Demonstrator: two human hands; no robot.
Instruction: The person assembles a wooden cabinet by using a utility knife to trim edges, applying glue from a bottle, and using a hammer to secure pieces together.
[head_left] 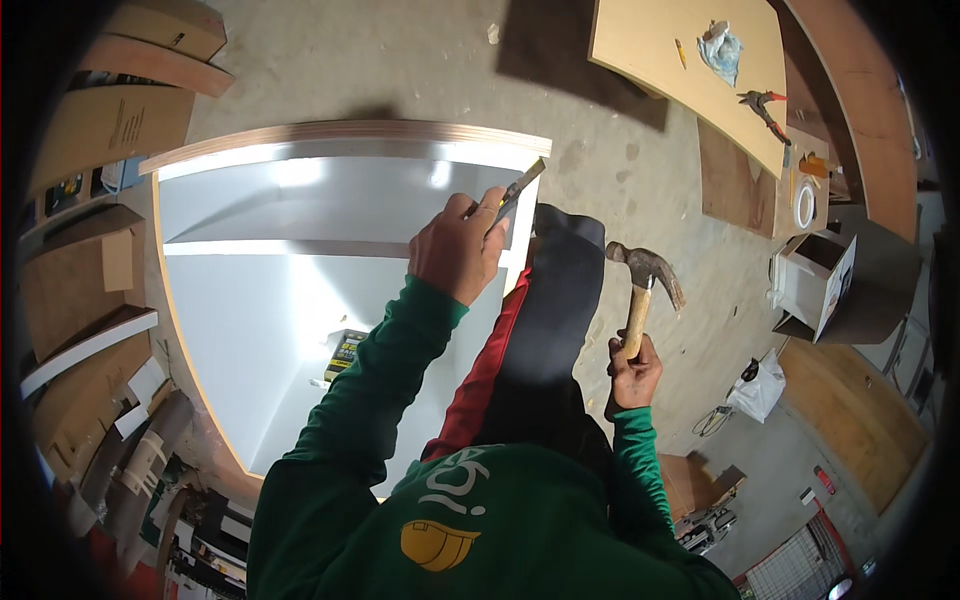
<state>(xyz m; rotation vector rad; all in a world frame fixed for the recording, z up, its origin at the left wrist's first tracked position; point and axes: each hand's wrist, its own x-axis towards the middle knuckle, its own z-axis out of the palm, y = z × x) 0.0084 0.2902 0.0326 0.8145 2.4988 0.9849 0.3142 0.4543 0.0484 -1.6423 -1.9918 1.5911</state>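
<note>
The left hand [458, 248], fingers clamped on a chisel [521, 187] whose blade points to 1 o'clock, rests at the white cabinet [250, 300] edge, while the right hand [632, 372], at 4 o'clock from it, grips a wooden-handled hammer [645, 282] upright.

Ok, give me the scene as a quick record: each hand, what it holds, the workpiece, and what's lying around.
left hand: gripping a chisel, blade tip at the cabinet's right edge
right hand: gripping a hammer by its wooden handle, head raised, apart from the chisel
cabinet: white inside, plywood rim, one shelf
inside cabinet: small box
board: upper right, with pliers at its edge
floor: bare concrete, tape roll, white bag
</note>
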